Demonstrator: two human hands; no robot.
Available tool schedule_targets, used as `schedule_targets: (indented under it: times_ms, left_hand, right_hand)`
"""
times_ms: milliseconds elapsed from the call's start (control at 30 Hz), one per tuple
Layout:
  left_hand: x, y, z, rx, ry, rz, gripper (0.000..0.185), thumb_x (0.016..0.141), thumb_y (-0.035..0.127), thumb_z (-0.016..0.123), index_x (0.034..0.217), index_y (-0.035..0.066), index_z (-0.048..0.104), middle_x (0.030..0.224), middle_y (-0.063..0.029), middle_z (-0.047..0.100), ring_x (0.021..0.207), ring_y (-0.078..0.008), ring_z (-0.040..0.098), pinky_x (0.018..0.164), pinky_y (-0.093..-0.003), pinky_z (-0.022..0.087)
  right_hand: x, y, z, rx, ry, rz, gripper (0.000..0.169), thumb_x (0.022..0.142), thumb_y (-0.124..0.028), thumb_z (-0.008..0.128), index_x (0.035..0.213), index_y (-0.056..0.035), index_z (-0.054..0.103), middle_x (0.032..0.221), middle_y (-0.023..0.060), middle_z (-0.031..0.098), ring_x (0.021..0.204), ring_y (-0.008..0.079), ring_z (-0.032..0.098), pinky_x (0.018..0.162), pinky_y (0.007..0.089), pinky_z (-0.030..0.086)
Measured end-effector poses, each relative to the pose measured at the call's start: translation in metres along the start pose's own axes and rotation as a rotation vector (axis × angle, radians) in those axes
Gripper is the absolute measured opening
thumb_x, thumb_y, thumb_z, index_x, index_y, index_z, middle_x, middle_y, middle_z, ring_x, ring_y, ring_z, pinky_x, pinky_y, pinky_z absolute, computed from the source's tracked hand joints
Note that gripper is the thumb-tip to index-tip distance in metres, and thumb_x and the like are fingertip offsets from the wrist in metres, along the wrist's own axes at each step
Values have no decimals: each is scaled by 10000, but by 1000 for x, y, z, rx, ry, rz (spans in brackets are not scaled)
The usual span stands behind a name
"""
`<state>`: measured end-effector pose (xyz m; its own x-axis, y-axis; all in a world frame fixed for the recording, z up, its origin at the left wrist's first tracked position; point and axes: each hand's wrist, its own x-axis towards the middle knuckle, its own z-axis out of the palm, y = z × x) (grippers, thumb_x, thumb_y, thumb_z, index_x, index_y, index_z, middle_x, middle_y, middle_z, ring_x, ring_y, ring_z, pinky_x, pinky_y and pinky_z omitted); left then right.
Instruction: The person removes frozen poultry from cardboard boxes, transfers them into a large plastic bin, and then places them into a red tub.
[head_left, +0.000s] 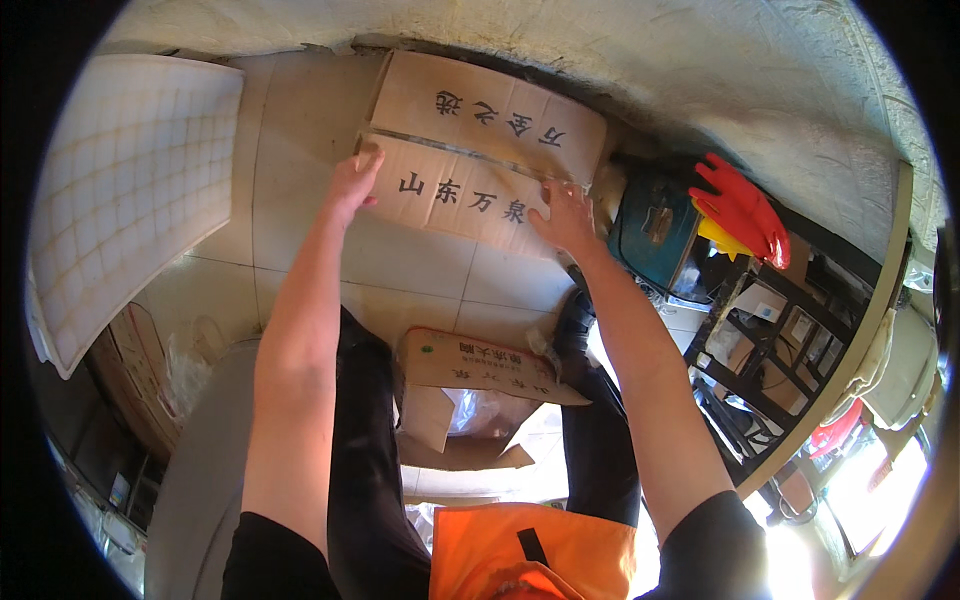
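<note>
A cardboard carton (480, 150) lies on the tiled floor against the wall. Its two top flaps are folded down and meet along a narrow gap. Large printed characters run across both flaps. At the carton's left near corner is my left hand (355, 181), fingers at the edge and thumb apart. My right hand (570, 219) rests on the near flap towards its right end, fingertips by the gap and thumb spread. Between my legs stands a second carton (491, 367), its flaps up and a clear plastic bag (474, 411) inside.
A white plastic crate or tray (142, 165) with a grid pattern leans at the left. On the right are a teal metal case (651, 225), a red rubber glove (742, 210) with yellow beneath it, and a black metal rack (780, 360). A grey rounded object (202, 465) stands beside my left leg.
</note>
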<state>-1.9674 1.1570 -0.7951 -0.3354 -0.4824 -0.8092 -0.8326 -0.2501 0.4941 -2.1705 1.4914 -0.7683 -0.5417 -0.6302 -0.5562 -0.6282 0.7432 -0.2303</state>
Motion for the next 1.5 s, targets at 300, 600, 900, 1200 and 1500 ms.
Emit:
schedule_targets:
  times_ms: [300, 600, 900, 1200, 1500]
  left_hand:
    - [-108, -157, 94, -257, 101, -128, 609, 990, 552, 514, 1008, -40, 656, 804, -89, 638, 723, -199, 612, 609, -362, 497]
    - [-247, -259, 153, -474, 81, -450, 538, 981, 509, 569, 921, -19, 652, 717, -45, 575, 539, -124, 511, 422, -303, 388]
    - [-221, -337, 41, -214, -25, -308, 489, 973, 388, 623, 1060, -90, 677, 1041, -169, 723, 960, -190, 662, 810, -359, 505]
    - [-185, -309, 43, -465, 188, -363, 346, 922, 384, 691, 863, 49, 631, 841, -11, 586, 793, -135, 518, 753, -340, 454]
    - [-111, -261, 79, -831, 82, -751, 418, 906, 410, 726, 1115, 54, 659, 1062, -87, 644, 951, -222, 602, 824, -380, 526]
  right_hand:
    - [24, 5, 17, 165, 175, 442, 906, 871, -528, 634, 1539, -87, 209, 1552, 286, 212, 1403, 513, 238, 1086, 629, 332]
    - [-141, -27, 121, 243, -211, 672, 1222, 831, -728, 570, 1553, 32, -58, 1599, 337, 18, 1478, 524, -16, 1151, 644, 191]
    - [-148, -73, 109, -43, 9, 412, 706, 835, -200, 662, 1466, -49, 384, 1539, 236, 322, 1456, 397, 253, 1157, 525, 270]
    - [-70, -61, 109, -165, 46, -24, 658, 904, -605, 527, 1316, -93, 553, 1291, 173, 595, 1255, 335, 525, 1045, 550, 370]
    - [-124, 3, 106, -428, -250, 229, 446, 900, -355, 623, 1216, -44, 590, 1235, 187, 607, 1206, 333, 556, 946, 518, 466]
